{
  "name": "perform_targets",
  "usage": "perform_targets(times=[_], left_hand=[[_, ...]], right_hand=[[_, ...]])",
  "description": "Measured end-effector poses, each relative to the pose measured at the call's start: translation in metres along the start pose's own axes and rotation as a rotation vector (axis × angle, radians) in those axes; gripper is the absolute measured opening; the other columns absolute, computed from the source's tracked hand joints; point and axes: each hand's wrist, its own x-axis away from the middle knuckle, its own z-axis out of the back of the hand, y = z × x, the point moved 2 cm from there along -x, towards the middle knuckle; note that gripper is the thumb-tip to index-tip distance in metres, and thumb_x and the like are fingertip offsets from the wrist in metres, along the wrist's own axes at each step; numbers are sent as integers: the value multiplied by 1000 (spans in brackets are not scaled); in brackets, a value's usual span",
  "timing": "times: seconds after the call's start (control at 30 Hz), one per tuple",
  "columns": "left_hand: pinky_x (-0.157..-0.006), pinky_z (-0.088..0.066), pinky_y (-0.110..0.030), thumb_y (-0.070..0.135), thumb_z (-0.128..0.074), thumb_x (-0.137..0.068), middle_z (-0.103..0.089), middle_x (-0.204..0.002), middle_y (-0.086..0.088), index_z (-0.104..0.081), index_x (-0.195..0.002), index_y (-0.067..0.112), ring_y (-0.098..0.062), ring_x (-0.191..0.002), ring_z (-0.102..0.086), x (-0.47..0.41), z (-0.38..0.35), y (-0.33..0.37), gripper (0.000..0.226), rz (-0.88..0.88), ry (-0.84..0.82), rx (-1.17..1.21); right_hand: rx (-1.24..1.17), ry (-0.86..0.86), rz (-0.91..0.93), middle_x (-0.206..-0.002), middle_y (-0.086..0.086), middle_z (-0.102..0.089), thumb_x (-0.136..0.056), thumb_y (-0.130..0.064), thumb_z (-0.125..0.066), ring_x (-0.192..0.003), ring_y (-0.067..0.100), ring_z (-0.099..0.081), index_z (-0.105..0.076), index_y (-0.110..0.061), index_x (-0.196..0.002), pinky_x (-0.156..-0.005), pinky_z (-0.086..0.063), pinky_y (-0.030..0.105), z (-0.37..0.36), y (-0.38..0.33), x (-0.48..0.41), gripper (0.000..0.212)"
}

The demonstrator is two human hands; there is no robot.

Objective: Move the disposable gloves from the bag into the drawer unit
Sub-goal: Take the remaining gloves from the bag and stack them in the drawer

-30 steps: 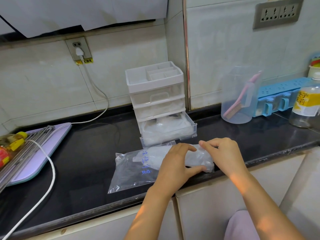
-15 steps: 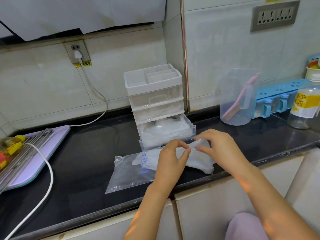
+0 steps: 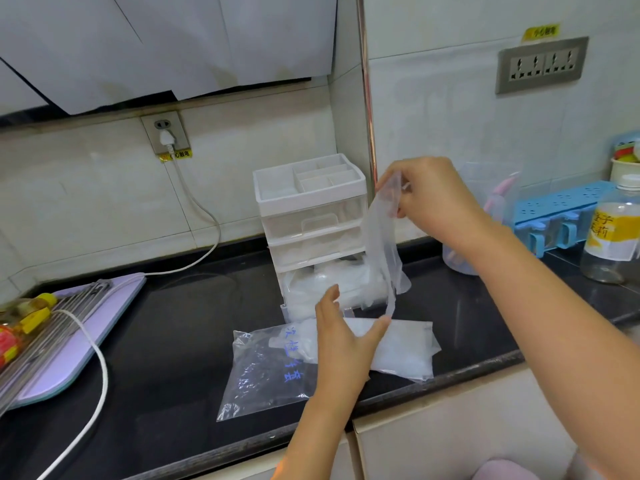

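The fingers of my right hand are curled together, and with the thumb they pinch the top edge of one thin, see-through glove. I hold it up in the air in front of the drawer unit, and it hangs limp and crumpled, its lower end dangling just above the counter.

My left hand is lower and nearer to me, fingers straight and loose, thumb spread out to the side. It holds nothing. The glove's lowest tip hangs right by my thumb tip; I cannot tell whether they touch.

Under that hand the clear bag lies flat on the black counter near the front edge, blue writing on it. A pile of gloves rests at the bag's right end.

The drawer unit stands against the wall behind the bag. Its bottom drawer is pulled out and has pale gloves in it; the two drawers above are pushed in.

To my left a purple cutting board lies under a wire rack, with a white cable looping past it. To my right stand a clear jug, a blue rack and a bottle with a yellow label.
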Motion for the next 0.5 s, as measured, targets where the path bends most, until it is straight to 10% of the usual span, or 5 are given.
perform_targets(times=[0.27, 0.37, 0.5], left_hand=[[-107, -34, -27, 54, -74, -71, -31, -142, 14, -23, -145, 28, -3, -130, -33, -17, 9, 74, 93, -85, 53, 75], [-99, -38, -25, 45, -71, -79, -45, -130, 10, -41, -135, 20, -7, -119, -44, -33, 11, 70, 69, -66, 72, -12], [-77, -45, -27, 22, -61, -86, -66, -91, 2, -67, -94, 11, -18, -90, -60, -58, 24, 55, 15, -53, 96, -135]], right_hand=[[441, -223, 33, -73, 8, -61, -80, -25, -73, -73, 26, -59, -67, -6, -81, -64, -49, 32, -13, -35, -20, 20], [522, -259, 23, -60, 3, -45, -80, -39, -73, -54, 18, -44, -52, -11, -62, -49, -35, 25, -14, -39, -23, 40], [480, -339, -9, -58, 0, -55, -80, -37, -73, -58, 19, -56, -67, -9, -69, -64, -50, 28, -15, -29, -32, 31]])
